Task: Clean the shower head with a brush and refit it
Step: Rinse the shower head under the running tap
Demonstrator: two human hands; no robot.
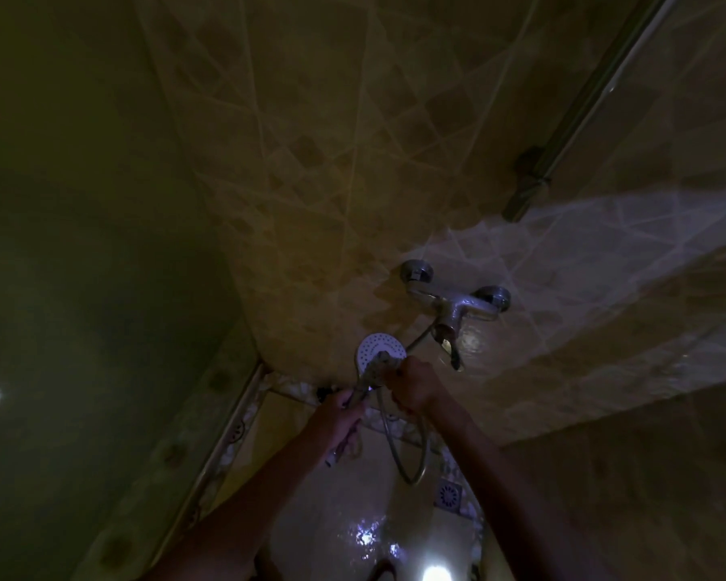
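The white round shower head (378,347) faces me low in the middle of the head view, in front of the tiled wall. My right hand (413,387) grips its handle, which is hidden inside the fist. My left hand (341,409) holds a long brush (363,381); the bristled end lies against the lower part of the shower head's face, and the handle's tail sticks out below the hand. The metal hose (411,475) hangs in a loop under my right hand.
A chrome mixer tap (457,306) is fixed to the tiled wall just right of the shower head. A slanted metal rail (571,132) runs up the wall at upper right. A square floor drain (449,494) lies below. A dark wall fills the left side.
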